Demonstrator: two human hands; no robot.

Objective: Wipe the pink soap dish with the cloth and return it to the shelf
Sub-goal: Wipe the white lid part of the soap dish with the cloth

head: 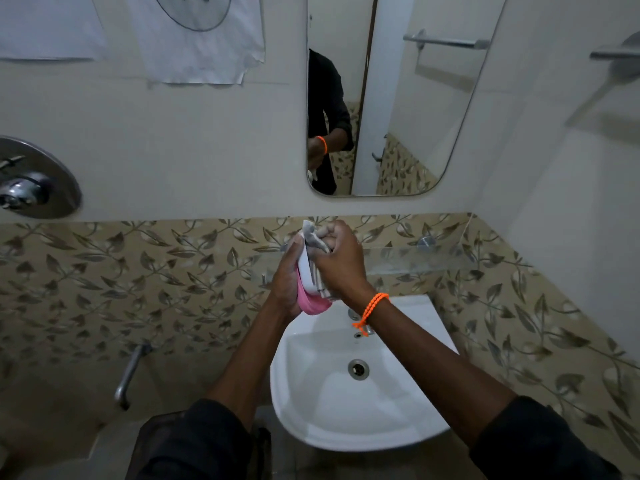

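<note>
**Above the sink's back edge: dish and cloth in both hands**

Over the back edge of the white sink we hold the pink soap dish on its side, just in front of the glass shelf on the leaf-patterned wall. Our left hand cups the dish from the left, fingers curled round its rim. Our right hand, with an orange wrist cord, is closed in a fist on the grey cloth, pressing it against the dish's white inner face. A mirror hangs above.

Glass wall shelf, nothing visible on it
</note>
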